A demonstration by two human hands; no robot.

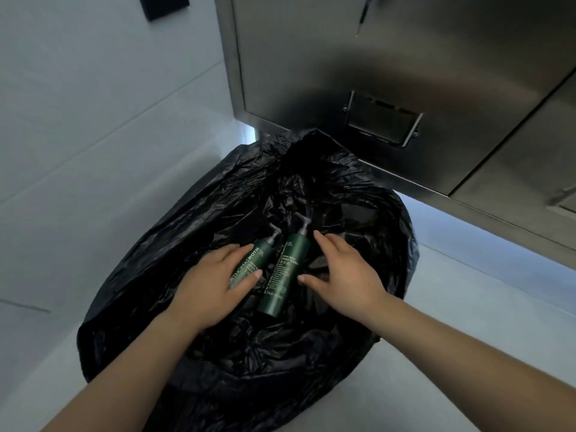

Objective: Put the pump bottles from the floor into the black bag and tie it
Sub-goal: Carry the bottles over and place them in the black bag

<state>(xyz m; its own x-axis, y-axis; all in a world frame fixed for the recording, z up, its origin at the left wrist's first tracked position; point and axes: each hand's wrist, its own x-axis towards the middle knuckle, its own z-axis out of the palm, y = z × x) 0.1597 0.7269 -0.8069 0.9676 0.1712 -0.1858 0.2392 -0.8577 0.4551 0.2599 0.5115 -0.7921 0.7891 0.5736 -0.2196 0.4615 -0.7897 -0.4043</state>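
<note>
Two dark green pump bottles lie side by side inside the open black bag (149, 266) on the floor, pumps pointing away from me. My left hand (215, 282) holds the left bottle (260, 255), thumb across its label and fingers along its far side. The right bottle (285, 272) lies free in the bag. My right hand (343, 272) hovers just right of it with fingers spread and relaxed, holding nothing; whether its thumb touches the bottle is unclear.
A stainless steel cabinet (374, 73) with a recessed handle (383, 120) stands right behind the bag. Pale floor tiles (78, 169) surround the bag on the left and right. A dark object (163, 6) hangs on the wall at top left.
</note>
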